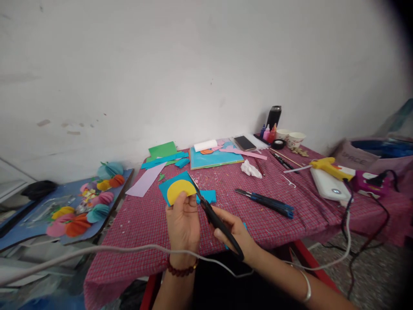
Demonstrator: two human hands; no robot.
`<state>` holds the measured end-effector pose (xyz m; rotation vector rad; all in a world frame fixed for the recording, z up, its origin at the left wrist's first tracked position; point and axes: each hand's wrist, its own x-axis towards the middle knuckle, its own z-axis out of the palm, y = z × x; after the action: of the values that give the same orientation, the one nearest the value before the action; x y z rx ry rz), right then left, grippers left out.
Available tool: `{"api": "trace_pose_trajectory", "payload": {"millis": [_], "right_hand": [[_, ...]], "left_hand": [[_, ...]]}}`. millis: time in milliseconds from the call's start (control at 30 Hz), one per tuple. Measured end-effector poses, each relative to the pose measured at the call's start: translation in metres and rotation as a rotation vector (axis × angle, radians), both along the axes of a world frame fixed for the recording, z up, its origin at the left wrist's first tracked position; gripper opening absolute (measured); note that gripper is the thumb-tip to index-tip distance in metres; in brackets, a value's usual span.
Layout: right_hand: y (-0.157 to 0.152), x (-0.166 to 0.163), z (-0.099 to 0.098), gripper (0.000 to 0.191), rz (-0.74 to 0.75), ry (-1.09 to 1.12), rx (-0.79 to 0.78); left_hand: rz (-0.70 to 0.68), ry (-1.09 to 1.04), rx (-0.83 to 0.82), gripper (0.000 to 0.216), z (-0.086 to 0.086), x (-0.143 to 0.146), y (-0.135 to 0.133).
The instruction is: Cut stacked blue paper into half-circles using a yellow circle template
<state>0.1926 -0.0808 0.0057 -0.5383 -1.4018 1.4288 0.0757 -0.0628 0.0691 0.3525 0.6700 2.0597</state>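
My left hand (183,221) is raised over the near edge of the table and pinches a blue paper piece (166,186) with a yellow paper circle (180,189) on it. My right hand (234,234) grips black-handled scissors (215,219). Their blades point up and left and meet the right edge of the held paper. A small blue paper scrap (208,196) lies on the cloth just behind the scissors.
The table wears a red checked cloth (135,224). On it lie a blue utility knife (266,201), green paper (162,150), a lilac strip (145,181), a yellow glue gun (331,168), a white tissue (251,168), paint bottles (268,132) and paper cups (295,138). Paper flowers (80,211) sit on a board at left.
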Motion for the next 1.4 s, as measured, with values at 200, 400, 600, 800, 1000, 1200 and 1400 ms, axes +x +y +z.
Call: {"api": "trace_pose_trajectory", "payload": {"millis": [200,400,600,800,1000,1200,1400], "right_hand": [[0.0,0.003,0.003,0.053,0.022,-0.036,-0.017],[0.0,0.005,0.006,0.055,0.038,-0.073,-0.033],[0.001,0.006,0.008,0.056,0.059,-0.112,-0.026],[0.003,0.008,0.006,0.059,0.063,-0.149,-0.005],[0.005,0.013,0.006,0.052,0.046,-0.188,-0.013],[0.006,0.023,0.014,0.049,0.055,-0.267,-0.002],[0.002,0.028,0.026,0.048,0.064,-0.301,0.005]], "left_hand": [[-0.058,0.011,0.012,0.012,0.001,-0.008,-0.001],[-0.089,0.078,0.024,0.011,0.0,-0.019,-0.001],[-0.101,0.097,0.028,0.014,0.002,-0.026,0.001],[-0.109,0.079,0.004,0.02,0.003,-0.03,0.004],[-0.134,0.049,-0.033,0.021,0.006,-0.036,0.005],[-0.199,0.109,-0.054,0.017,0.009,-0.042,0.005],[-0.229,0.165,-0.056,0.019,0.014,-0.044,0.005]]}}
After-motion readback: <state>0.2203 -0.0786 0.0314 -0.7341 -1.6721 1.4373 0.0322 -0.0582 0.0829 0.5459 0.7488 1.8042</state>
